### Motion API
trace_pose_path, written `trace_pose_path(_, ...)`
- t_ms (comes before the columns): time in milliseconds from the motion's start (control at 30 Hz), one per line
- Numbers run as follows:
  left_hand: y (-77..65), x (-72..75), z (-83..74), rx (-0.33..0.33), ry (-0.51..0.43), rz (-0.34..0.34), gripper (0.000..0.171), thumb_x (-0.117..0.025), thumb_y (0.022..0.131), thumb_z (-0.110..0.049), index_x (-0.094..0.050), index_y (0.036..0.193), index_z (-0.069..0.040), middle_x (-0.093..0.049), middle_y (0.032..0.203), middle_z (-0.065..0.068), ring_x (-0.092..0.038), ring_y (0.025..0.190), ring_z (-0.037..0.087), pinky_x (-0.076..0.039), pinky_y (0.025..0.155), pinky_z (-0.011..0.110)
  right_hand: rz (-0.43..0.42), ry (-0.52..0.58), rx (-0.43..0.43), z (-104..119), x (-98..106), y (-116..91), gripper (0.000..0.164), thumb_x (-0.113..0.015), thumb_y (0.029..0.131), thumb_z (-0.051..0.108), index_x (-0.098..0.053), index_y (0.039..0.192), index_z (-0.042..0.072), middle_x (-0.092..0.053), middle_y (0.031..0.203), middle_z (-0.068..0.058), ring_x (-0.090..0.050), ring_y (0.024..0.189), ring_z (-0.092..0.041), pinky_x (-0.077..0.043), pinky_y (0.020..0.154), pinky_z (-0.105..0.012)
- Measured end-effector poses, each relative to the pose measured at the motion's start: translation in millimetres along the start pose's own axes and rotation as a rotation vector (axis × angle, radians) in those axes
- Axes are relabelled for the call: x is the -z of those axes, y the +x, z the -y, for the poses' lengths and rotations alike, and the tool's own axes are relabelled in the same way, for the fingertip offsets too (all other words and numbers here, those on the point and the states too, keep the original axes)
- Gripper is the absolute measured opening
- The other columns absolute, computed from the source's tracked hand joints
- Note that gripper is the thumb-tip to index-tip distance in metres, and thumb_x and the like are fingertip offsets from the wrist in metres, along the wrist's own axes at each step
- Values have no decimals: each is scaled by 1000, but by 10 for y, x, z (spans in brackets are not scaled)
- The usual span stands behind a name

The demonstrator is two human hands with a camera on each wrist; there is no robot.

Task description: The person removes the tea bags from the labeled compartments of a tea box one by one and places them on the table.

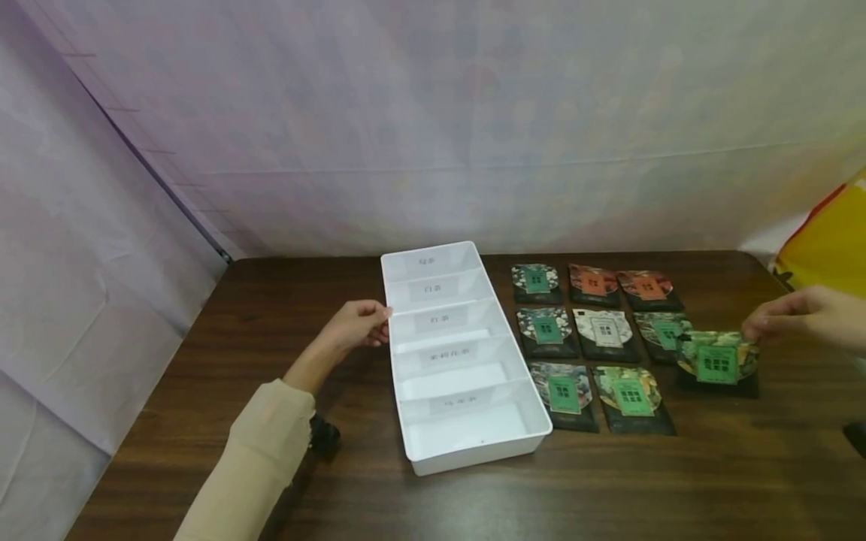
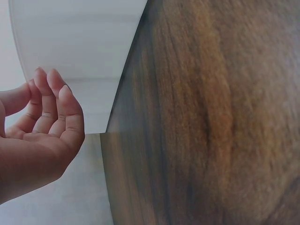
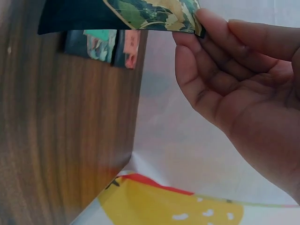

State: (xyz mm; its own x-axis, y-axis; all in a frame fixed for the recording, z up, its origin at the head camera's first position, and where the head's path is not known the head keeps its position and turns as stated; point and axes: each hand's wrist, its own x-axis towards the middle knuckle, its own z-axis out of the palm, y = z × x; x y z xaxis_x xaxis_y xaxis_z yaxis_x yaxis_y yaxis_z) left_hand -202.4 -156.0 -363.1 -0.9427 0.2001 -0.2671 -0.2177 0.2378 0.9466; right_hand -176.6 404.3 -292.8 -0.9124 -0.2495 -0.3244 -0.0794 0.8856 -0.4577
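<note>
A white divided tray (image 1: 473, 451) stands on the table, a printed label in each compartment. My left hand (image 1: 358, 324) pinches the tray's left rim between thumb and curled fingers; in the left wrist view the hand (image 2: 47, 117) meets the rim at its fingertips. At the right, my right hand (image 1: 808, 319) holds a tea sachet (image 1: 717, 363) with a green label by its upper right corner. The right wrist view shows thumb and fingers of that hand (image 3: 234, 75) pinching the corner of the dark, leaf-printed sachet (image 3: 150, 14). The sachet's lower edge appears raised from the table.
Right of the tray lie several more sachets: green-labelled ones (image 1: 632, 398), two orange-red ones (image 1: 594, 283) and a white one (image 1: 604, 330). A small black object (image 1: 325, 436) is by the left forearm. White cloth (image 1: 473, 150) hangs behind the brown table (image 1: 609, 488).
</note>
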Motion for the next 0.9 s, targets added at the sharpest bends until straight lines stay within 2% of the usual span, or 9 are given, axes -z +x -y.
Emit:
trace_pose_path(167, 16, 7, 16, -9, -9, 7, 18, -49, 95, -12, -53, 82, 0, -54, 68, 5, -56, 60, 13, -47, 58, 24, 65, 50, 40, -179, -35, 12, 23, -42, 95, 2, -63, 94, -7, -66, 87, -2, -60, 74, -4, -50, 66, -25)
trace_pose_path(267, 33, 12, 30, -16, -16, 12, 17, -50, 95, -11, -54, 83, 0, -54, 67, 5, -56, 59, 12, -47, 58, 25, 149, 72, 39, -233, -55, 47, 24, -41, 95, 2, -62, 97, -9, -65, 93, -8, -60, 77, -4, -51, 68, -27)
trace_pose_path(367, 38, 13, 33, -16, -17, 13, 17, -50, 95, -11, -54, 83, 1, -54, 67, 5, -56, 59, 12, -47, 58, 25, 192, 86, 39, -255, -121, 82, 25, -40, 96, 2, -61, 96, -12, -64, 94, -16, -61, 77, -5, -52, 69, -30)
trace_pose_path(467, 31, 14, 28, -14, -20, 11, 16, -49, 95, -10, -54, 84, 1, -54, 67, 5, -55, 59, 12, -47, 57, 24, 185, 107, 93, -295, -226, 112, 24, -41, 95, -1, -62, 93, -13, -64, 91, -13, -61, 75, -5, -52, 66, -31)
trace_pose_path(667, 22, 12, 23, -15, -24, 13, 16, -49, 95, -10, -53, 84, 1, -54, 67, 5, -55, 59, 12, -46, 57, 23, 158, 135, 223, -409, -424, 141, 24, -44, 94, 0, -66, 86, -1, -63, 90, -4, -59, 76, -3, -52, 62, -29)
trace_pose_path(900, 28, 7, 27, -11, -20, 8, 17, -49, 95, -11, -53, 83, 1, -55, 68, 6, -56, 59, 12, -46, 58, 24, 132, 156, 255, -486, -549, 157, 26, -44, 94, 1, -68, 84, 6, -64, 88, 1, -59, 75, -3, -51, 60, -28)
